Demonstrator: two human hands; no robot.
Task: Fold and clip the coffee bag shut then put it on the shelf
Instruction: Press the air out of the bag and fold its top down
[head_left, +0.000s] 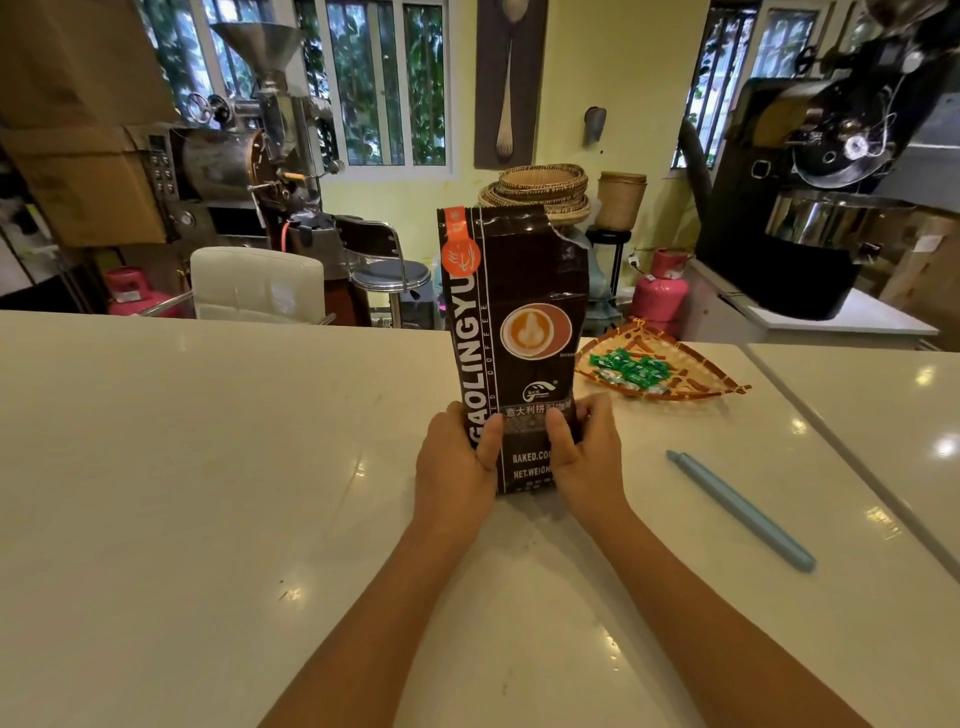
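A tall dark brown coffee bag (519, 312) with white lettering and an orange cup picture stands upright on the white counter (208, 467). Its top edge is torn open and unfolded. My left hand (457, 457) grips the bag's lower left side, thumb across the front. On the lower right side my right hand (587, 452) holds it the same way. A long light blue sealing clip (743, 512) lies flat on the counter to the right of my right arm, apart from the bag.
A woven fan-shaped tray (701, 382) with green wrapped candies sits behind and right of the bag. A seam (841, 452) divides the counter at the right. Beyond the counter stand a white chair (257, 283), a bar stool (387, 270), pink gas cylinders (662, 291) and roasting machines (810, 208).
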